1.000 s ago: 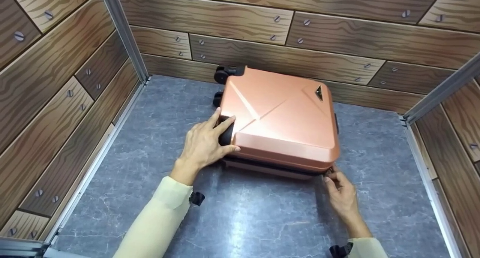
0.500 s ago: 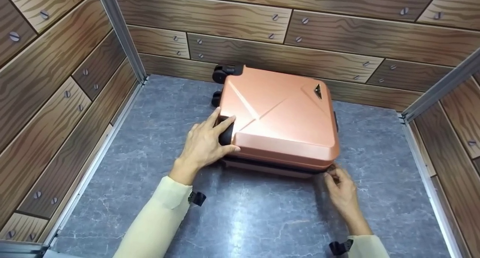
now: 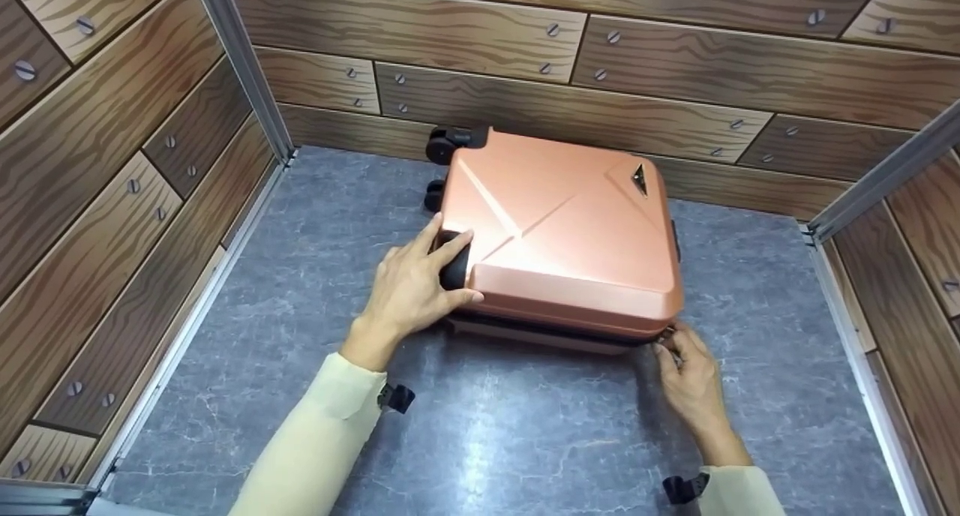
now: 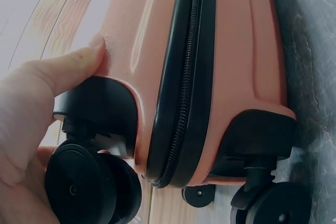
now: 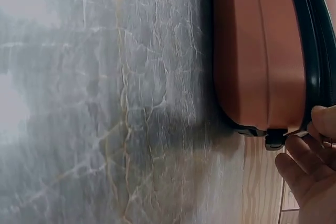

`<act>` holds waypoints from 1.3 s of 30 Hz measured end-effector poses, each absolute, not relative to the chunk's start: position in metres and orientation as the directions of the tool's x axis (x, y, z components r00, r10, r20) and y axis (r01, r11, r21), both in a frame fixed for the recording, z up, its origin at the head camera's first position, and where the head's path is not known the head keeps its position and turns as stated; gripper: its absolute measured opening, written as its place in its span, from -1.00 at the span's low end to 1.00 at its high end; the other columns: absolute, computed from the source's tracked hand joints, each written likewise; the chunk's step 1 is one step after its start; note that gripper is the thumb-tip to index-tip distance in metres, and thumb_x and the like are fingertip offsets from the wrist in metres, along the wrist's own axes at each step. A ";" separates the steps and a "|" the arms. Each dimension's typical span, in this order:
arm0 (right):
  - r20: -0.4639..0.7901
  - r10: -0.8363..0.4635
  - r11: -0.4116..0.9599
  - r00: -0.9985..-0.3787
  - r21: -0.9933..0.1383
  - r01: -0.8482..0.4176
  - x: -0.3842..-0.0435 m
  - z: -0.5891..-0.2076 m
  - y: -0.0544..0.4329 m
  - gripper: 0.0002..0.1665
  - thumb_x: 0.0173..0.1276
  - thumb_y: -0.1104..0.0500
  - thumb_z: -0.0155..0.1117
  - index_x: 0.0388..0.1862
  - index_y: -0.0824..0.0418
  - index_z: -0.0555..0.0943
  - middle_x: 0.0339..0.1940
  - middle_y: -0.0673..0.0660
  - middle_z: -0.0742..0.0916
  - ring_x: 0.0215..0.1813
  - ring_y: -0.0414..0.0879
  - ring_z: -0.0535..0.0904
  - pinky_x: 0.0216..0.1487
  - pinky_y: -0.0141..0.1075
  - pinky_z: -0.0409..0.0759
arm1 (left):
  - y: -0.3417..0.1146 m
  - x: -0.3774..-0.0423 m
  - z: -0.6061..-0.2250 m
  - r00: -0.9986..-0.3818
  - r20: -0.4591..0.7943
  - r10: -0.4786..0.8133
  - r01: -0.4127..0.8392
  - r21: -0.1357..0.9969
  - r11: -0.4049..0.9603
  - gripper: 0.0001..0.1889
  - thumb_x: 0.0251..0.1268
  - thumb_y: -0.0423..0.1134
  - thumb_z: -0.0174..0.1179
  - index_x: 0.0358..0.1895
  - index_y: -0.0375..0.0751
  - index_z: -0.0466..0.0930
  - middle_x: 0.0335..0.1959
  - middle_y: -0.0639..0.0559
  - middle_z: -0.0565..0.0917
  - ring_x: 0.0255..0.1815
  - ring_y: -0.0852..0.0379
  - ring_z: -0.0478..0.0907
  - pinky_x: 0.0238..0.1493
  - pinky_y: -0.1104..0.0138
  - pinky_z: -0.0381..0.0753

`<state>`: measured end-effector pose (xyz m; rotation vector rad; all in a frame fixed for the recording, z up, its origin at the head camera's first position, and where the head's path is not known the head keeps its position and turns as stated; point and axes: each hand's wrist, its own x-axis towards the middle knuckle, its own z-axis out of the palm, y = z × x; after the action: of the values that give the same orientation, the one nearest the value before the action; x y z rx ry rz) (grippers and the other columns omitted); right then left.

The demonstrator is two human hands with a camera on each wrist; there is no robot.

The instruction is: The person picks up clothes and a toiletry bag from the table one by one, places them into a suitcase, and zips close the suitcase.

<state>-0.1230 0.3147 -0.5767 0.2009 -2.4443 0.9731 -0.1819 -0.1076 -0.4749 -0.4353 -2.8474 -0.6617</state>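
Observation:
A rose-gold hard-shell suitcase [image 3: 570, 223] lies flat on its side, its black wheels pointing left. My left hand [image 3: 409, 287] rests spread over its near-left corner, thumb on the side wall and fingers over the black wheel housing [image 3: 454, 265]. In the left wrist view, a wheel [image 4: 79, 182] sits beside the palm, and the zipper [image 4: 186, 72] runs along the side between black bands. At the near-right corner, my right hand [image 3: 688, 377] pinches a small zipper pull [image 5: 295, 132] between thumb and fingers, partly hidden by the fingertips.
The grey marbled floor [image 3: 300, 276] is bounded by wood-print walls [image 3: 480, 51] with metal frame posts [image 3: 247, 73] at the corners. The suitcase's far side lies near the back wall. A dark wrist camera [image 3: 396, 397] is strapped to the left sleeve.
The right hand has shifted very slightly at the corner, still pinching the zipper pull. The left hand and the suitcase keep their places; the head view has moved a little.

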 end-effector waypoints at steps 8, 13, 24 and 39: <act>0.368 0.079 0.667 -0.927 -0.710 -0.225 -0.124 -0.570 0.319 -0.81 0.34 0.50 0.34 -0.40 0.26 0.64 -0.15 0.26 0.81 -0.26 -0.43 0.53 -0.22 -0.65 0.44 | -0.107 -0.181 -0.476 -0.939 0.258 0.229 0.319 0.400 0.859 -0.02 0.03 0.47 0.45 0.60 0.43 0.33 0.72 -0.10 0.18 0.42 -0.34 0.53 0.42 -0.16 0.44; 0.295 0.100 0.678 -0.950 -0.719 -0.151 -0.123 -0.568 0.318 -0.83 0.40 0.44 0.34 -0.40 0.28 0.62 -0.03 0.36 0.81 -0.18 -0.34 0.59 -0.20 -0.63 0.46 | -0.108 -0.181 -0.476 -0.937 0.268 0.224 0.320 0.406 0.856 -0.03 0.03 0.46 0.46 0.59 0.43 0.34 0.71 -0.09 0.19 0.41 -0.34 0.53 0.42 -0.16 0.43; 0.341 0.075 0.755 -0.937 -0.634 -0.170 -0.121 -0.572 0.320 -0.97 0.41 0.37 0.36 -0.26 0.33 0.68 0.18 0.45 0.74 0.21 0.39 0.67 0.20 0.22 0.58 | -0.106 -0.181 -0.476 -0.936 0.268 0.228 0.324 0.404 0.856 -0.03 0.02 0.46 0.46 0.58 0.44 0.36 0.70 -0.10 0.21 0.40 -0.37 0.54 0.41 -0.17 0.44; 0.268 0.058 0.604 -0.962 -0.777 -0.179 -0.125 -0.569 0.326 -0.76 0.37 0.48 0.32 -0.49 0.28 0.60 0.35 0.49 0.64 0.34 0.34 0.57 0.03 -0.76 0.46 | -0.107 -0.182 -0.477 -0.942 0.253 0.221 0.312 0.414 0.855 -0.02 0.03 0.47 0.45 0.59 0.46 0.32 0.72 -0.08 0.18 0.42 -0.40 0.51 0.47 -0.26 0.36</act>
<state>-0.1255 0.3260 -0.5687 0.0990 -2.5669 1.2862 -0.1820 -0.1067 -0.4772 -0.4117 -2.8344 -0.6811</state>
